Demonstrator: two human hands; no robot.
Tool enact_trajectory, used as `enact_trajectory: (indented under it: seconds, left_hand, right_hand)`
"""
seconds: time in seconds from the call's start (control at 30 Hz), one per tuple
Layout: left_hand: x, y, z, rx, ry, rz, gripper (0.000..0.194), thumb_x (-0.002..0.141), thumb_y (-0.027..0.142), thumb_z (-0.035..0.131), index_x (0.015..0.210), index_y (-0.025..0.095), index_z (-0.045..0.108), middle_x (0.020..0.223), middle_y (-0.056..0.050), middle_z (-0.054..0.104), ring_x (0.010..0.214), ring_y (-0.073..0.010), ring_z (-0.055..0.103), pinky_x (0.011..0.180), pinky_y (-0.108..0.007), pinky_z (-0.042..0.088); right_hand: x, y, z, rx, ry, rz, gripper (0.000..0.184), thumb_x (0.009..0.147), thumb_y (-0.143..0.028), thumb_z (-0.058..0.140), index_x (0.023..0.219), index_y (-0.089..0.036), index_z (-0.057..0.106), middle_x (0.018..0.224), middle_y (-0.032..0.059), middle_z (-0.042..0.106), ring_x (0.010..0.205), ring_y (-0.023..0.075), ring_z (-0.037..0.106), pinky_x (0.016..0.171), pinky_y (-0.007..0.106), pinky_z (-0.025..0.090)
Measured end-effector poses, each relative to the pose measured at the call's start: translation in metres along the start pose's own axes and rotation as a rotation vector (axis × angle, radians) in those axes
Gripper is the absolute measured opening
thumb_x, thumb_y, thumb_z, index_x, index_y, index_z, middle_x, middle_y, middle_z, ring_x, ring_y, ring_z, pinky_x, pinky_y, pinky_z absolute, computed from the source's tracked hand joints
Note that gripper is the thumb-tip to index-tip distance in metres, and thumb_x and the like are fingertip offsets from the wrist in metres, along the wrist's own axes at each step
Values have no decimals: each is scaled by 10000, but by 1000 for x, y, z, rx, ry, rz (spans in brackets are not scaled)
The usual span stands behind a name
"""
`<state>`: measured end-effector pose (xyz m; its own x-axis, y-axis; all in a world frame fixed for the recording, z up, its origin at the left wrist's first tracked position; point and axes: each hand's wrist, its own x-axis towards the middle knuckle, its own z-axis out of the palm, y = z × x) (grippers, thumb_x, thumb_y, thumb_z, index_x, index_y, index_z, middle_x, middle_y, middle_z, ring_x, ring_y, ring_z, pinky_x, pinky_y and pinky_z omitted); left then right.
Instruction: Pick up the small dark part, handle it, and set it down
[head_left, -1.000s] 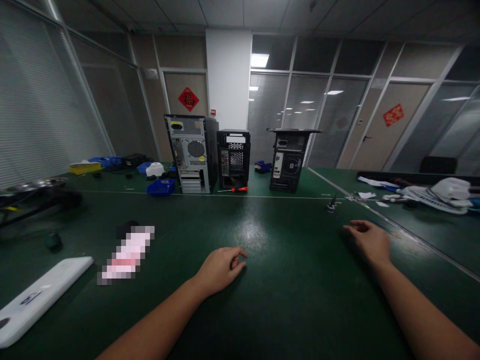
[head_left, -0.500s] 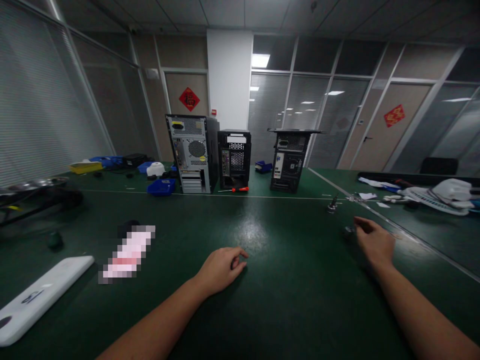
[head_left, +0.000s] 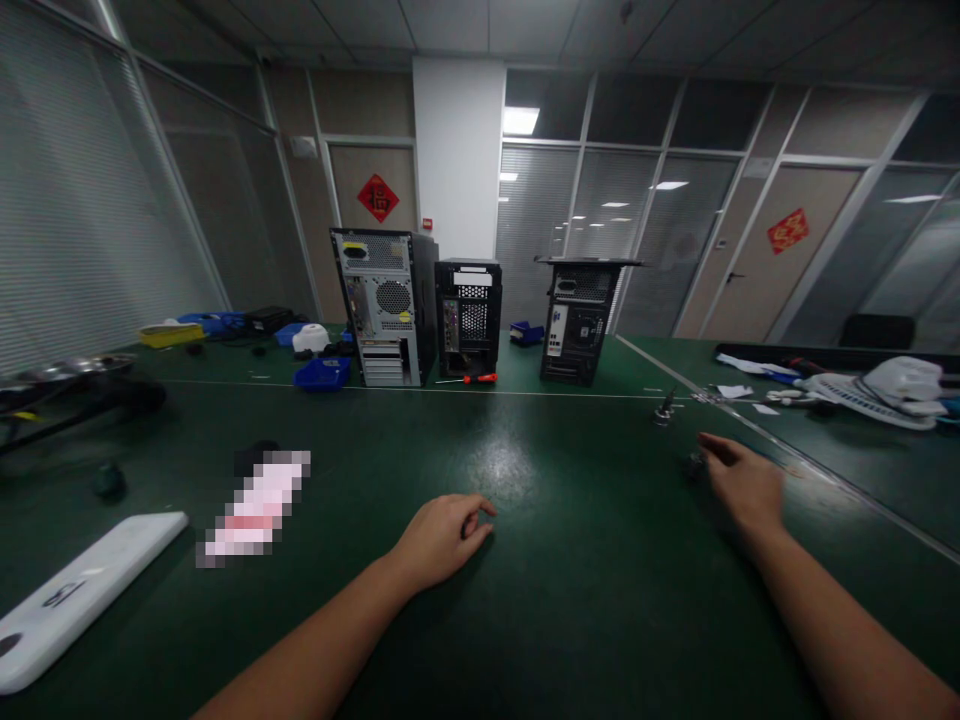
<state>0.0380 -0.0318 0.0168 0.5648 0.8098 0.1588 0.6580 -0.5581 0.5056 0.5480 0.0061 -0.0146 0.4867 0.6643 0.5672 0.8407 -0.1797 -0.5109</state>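
Note:
My left hand [head_left: 444, 540] rests on the green table [head_left: 525, 620], its fingers loosely curved with a gap between thumb and forefinger and nothing held. At the right, my right hand [head_left: 744, 483] has its fingers bent and apart. A small dark metallic piece [head_left: 694, 464] lies beside its fingertips; whether they touch is unclear. Just beyond it stands a small metal part with a pointed upright tip [head_left: 664, 409].
Three computer cases stand at the back: a tall one [head_left: 394, 310], a small one [head_left: 469, 320] and one with a lid on top [head_left: 577, 320]. A red-handled screwdriver [head_left: 480, 379], blue bin [head_left: 322, 374] and white slab [head_left: 90, 590] also lie here.
My right hand has shifted slightly left, closer to the small dark metallic piece. My left hand stays where it was.

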Motion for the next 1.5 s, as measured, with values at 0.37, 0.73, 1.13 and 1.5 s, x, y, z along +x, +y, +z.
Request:
enact_trajectory:
  seconds: [0.37,0.73,1.13,1.5]
  left_hand:
    - [0,-2,1,-8,-7,-3,207,935,303,572,1100,229,672,714,37,590,742,-157,593,733,-271,404]
    - [1,-2,1,6,0,0,206,930,305,579,1097,234,677,728,35,600,754,-157,596,740,-273,406]
    - [1,-3,4,5,9,11,202,936,316,568,1086,234,676,713,37,594,744,-151,595,732,-269,405]
    - [2,-1,0,-4,3,-13,207,936,316,560,1086,235,678,732,27,606,758,-160,599,736,-273,414]
  right_hand:
    - [-3,-10,-5,33,-22,-6,402,839,-380,571,1168,-217,735,1031,81,770,972,280,714,946,423,522]
    - [4,-2,-3,46,-107,81,480,763,-527,619,1098,-202,735,922,101,763,838,296,704,751,411,515]
    - [0,-2,0,22,-155,118,554,790,-570,618,1163,-176,730,1002,132,757,929,300,692,830,410,511]
    - [1,20,13,-37,-138,57,607,768,-485,633,1296,-187,655,1057,126,746,948,302,696,812,414,521]
